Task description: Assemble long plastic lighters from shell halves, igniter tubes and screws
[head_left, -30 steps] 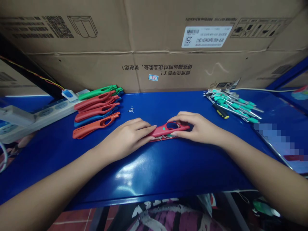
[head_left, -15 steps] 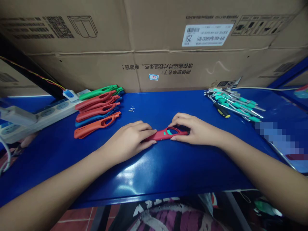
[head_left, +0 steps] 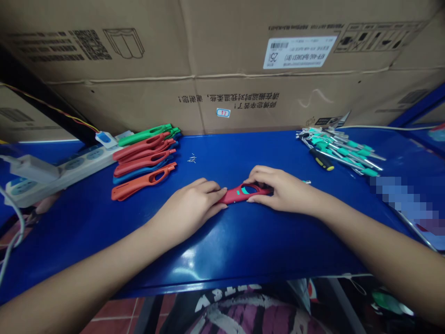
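A red lighter handle (head_left: 231,195) lies between my hands over the blue table, with teal parts showing through its slot and its oval opening. My left hand (head_left: 198,204) is closed on its left end, thumb below and fingers above. At the right end, my right hand (head_left: 273,188) pinches round the opening and the narrow nose. Beyond that hand a small metal tip (head_left: 308,182) shows; my hand hides what joins it to the handle.
Red, orange, blue and green lighter handles (head_left: 141,183) lie at the left, beside a white power strip (head_left: 74,162). Metal rods with teal pieces (head_left: 347,150) and a black-yellow screwdriver (head_left: 321,160) lie at the right. Small pins (head_left: 192,158) rest mid-table. A cardboard box (head_left: 222,88) stands behind.
The metal tip past my right hand has come into view. Both hands keep hold of the red lighter handle. The view has shifted slightly.
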Demonstrator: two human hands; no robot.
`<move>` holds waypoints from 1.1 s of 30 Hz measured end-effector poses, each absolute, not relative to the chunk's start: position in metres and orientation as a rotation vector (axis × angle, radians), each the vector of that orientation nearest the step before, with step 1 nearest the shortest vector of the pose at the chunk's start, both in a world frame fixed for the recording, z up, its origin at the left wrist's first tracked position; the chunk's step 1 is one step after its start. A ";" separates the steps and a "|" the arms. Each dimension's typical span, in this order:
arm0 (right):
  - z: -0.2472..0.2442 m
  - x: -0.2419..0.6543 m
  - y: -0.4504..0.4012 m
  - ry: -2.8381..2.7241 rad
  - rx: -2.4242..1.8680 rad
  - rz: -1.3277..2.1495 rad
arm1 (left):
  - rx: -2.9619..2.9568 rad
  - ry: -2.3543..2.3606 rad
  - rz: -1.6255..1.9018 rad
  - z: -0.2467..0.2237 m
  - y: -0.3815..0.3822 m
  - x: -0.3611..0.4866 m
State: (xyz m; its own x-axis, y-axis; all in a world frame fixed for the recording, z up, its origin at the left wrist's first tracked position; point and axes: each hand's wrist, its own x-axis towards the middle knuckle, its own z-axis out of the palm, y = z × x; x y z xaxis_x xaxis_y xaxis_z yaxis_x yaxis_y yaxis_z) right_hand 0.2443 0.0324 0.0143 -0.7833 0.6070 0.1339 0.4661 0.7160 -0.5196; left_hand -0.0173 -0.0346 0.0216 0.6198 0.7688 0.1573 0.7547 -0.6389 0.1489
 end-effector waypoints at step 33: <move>0.017 0.245 0.031 -2.741 -0.893 0.470 | 2.618 1.295 0.486 0.017 -0.024 -0.028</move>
